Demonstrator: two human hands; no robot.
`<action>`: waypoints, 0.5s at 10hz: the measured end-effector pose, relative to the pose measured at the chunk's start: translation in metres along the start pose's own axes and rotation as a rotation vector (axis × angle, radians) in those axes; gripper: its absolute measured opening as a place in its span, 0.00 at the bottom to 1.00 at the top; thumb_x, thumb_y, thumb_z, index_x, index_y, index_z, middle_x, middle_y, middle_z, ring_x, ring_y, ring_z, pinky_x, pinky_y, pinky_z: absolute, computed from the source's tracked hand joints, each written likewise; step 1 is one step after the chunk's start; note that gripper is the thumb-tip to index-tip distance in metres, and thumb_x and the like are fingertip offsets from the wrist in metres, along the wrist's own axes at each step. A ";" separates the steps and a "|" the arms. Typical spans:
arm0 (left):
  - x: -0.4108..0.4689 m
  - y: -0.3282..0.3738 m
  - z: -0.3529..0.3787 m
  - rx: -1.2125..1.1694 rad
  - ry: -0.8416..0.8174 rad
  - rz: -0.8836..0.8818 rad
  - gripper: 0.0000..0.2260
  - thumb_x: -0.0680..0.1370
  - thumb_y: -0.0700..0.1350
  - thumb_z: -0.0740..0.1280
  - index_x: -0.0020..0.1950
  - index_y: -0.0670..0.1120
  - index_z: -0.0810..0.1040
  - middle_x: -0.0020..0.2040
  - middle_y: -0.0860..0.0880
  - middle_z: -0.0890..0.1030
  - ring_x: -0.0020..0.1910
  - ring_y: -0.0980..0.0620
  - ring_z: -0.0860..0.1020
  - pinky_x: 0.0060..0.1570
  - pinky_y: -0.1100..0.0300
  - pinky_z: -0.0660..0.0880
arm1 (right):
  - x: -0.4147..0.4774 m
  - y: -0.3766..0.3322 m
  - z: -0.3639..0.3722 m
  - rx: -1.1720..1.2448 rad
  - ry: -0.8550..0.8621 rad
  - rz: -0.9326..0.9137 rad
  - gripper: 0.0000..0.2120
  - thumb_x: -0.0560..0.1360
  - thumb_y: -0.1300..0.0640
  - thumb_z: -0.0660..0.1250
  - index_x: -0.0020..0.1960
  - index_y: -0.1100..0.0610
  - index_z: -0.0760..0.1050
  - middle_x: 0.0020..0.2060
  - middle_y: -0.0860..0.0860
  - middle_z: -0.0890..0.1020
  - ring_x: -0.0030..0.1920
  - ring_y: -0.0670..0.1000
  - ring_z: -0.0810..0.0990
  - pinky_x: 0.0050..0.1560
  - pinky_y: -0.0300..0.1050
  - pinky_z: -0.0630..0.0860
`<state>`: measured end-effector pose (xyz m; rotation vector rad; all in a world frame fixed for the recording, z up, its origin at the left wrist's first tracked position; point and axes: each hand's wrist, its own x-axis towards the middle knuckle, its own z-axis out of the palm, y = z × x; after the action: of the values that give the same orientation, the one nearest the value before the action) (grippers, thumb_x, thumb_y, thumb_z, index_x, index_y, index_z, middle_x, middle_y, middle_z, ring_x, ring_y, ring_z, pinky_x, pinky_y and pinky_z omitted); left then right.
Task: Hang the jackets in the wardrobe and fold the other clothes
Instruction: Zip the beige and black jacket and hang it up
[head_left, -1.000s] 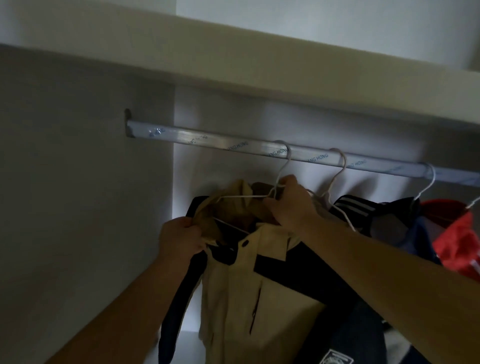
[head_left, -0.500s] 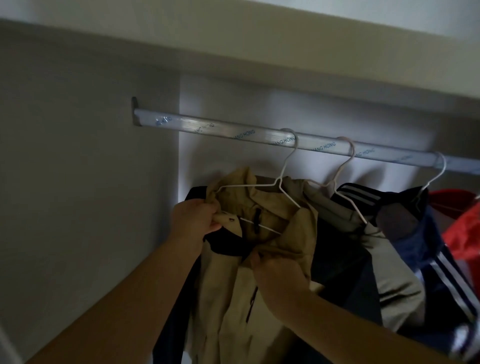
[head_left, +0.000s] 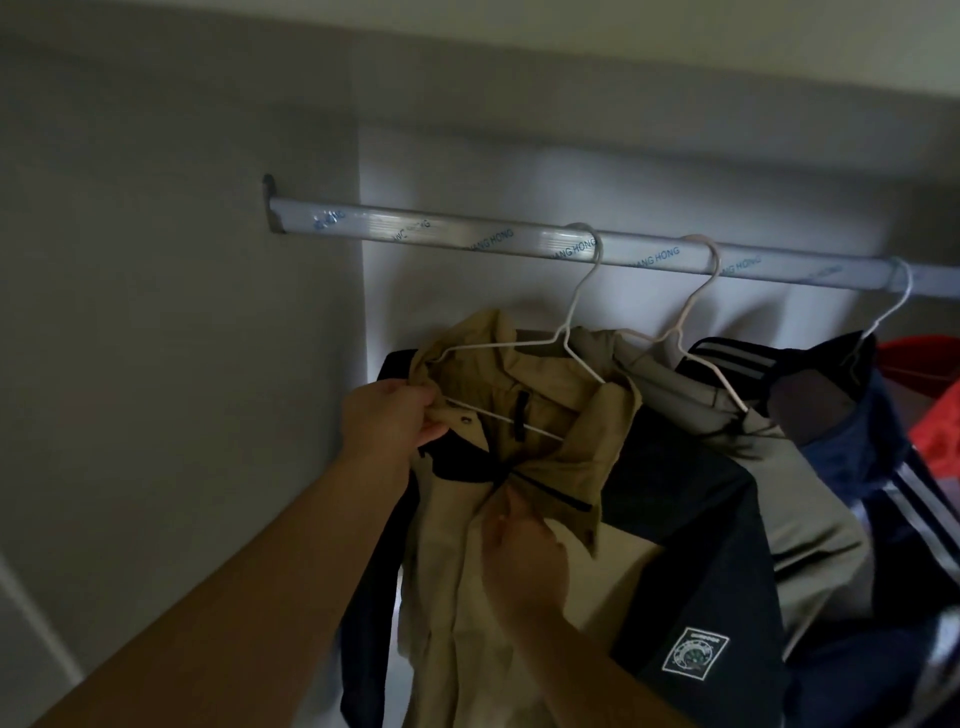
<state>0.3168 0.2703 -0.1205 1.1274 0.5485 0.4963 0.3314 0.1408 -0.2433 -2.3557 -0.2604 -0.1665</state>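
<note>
Beige-and-navy jacket (head_left: 587, 457) is hung on a white wire hanger (head_left: 565, 335) over the wardrobe rail (head_left: 441, 239). Below the rail its collar is pinched by the left hand (head_left: 387, 421) and its front gripped by the right hand (head_left: 524, 558), likely to square it.

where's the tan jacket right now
Head view, centre: the tan jacket hangs on the leftmost hanger on the rail, just left of the grey jacket; the left hand pinches its collar, the right hand holds its front.
</note>
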 end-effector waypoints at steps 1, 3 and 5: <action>-0.001 -0.001 0.002 0.000 -0.004 0.009 0.03 0.76 0.36 0.67 0.44 0.41 0.76 0.45 0.43 0.80 0.41 0.51 0.79 0.28 0.66 0.78 | 0.005 -0.017 -0.003 0.357 0.105 0.140 0.13 0.80 0.51 0.60 0.54 0.58 0.77 0.46 0.56 0.82 0.48 0.56 0.80 0.50 0.48 0.76; -0.002 -0.008 0.007 -0.009 0.028 0.067 0.08 0.76 0.35 0.66 0.37 0.41 0.75 0.41 0.44 0.79 0.40 0.51 0.79 0.30 0.67 0.77 | 0.024 -0.032 -0.008 0.311 0.087 0.369 0.14 0.79 0.50 0.62 0.55 0.59 0.77 0.46 0.57 0.80 0.56 0.60 0.79 0.54 0.51 0.74; -0.003 -0.010 0.009 -0.036 0.054 0.108 0.08 0.76 0.35 0.65 0.36 0.41 0.73 0.40 0.44 0.77 0.39 0.50 0.78 0.31 0.67 0.77 | 0.026 -0.037 -0.003 0.296 0.119 0.452 0.18 0.78 0.46 0.58 0.54 0.59 0.78 0.49 0.58 0.80 0.47 0.55 0.76 0.46 0.46 0.72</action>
<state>0.3212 0.2582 -0.1264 1.1157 0.5250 0.6290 0.3481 0.1685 -0.2112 -2.0406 0.2882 -0.0443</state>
